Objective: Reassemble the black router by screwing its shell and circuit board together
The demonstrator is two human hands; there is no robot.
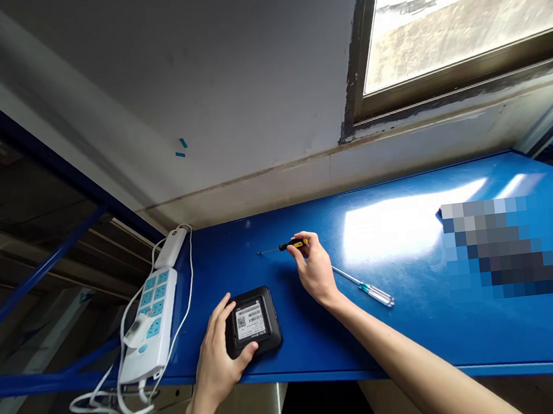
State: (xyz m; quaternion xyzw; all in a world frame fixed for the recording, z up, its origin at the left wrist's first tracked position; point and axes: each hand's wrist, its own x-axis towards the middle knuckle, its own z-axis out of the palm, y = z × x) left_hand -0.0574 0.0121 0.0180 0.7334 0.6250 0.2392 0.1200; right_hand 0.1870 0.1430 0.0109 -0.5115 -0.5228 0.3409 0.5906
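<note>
Step in hand, by the look of it: device held in place w/ one hand, driver held off it in the other. L hand (217,353) grips the flat black device (254,322) by its L side: fingers (217,313) spread, tips at the far-L corner, thumb over the near edge. Grip looks light; can't tell how firm. Device lies label-side up on the blue tabletop (433,335), nr the front edge, QR code on the label.

R hand (317,272) has the blk/yellow screwdriver (286,246), handle pinched betw. thumb and curled fingers. Shaft points L, approx. level, tip beyond the device's far edge and apart from it; can't tell if tip touches the tabletop.

Putting the driver to the device would call for, I'd judge, bringing the R hand back toward the body and tipping the shaft down, L hand bracing. No screw heads visible from here, so target spot unclear.

Pose: R forearm runs diag. from lower R, wrist approx. straight; L forearm comes up from the bottom, thumb side toward the R hand. 2nd screwdriver, clear/teal handle (375,294), lies R of the R hand, shaft end close to it. White power strip (146,329) well L of device.
</note>
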